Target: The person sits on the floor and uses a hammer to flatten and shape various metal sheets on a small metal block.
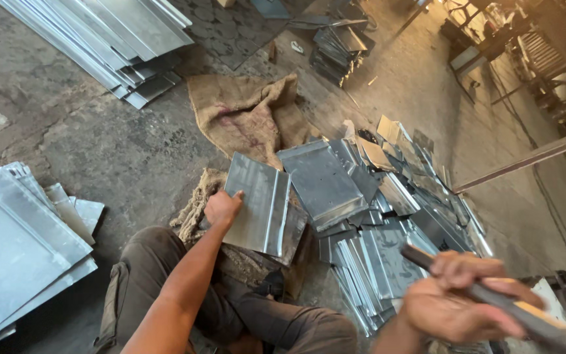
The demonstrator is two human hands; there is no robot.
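The left hand (223, 208) grips the left edge of a folded metal sheet (257, 203), thumb on top and fingers curled under, holding it tilted over a frayed piece of sacking (194, 206) just in front of the person's bent knees. The right hand (450, 305) is closed tightly around the handle of a dark tool (492, 298), raised near the camera at the lower right; the tool's head is out of view. Directly right of the held sheet, touching or nearly so, lies a heap of similar folded sheets (375, 223) — flat pans on top, narrow strips fanned out below, small offcuts at the far side. That heap crowds the sheet's right edge and sits under the raised tool. Beyond the sheet a crumpled burlap sack (247, 115) is spread on the concrete floor (119, 151). At the left, well apart from the left hand, a stack of large flat sheets (18, 242) reaches past the picture's edge, and another stack of long sheets (109, 42) lies at the top left. A smaller pile (339, 49) stands farther back. A slanted metal bar (525, 157) crosses the right side above the heap. The open room is the bare floor between the left stack and the sacking — the right side is hemmed in by metal.
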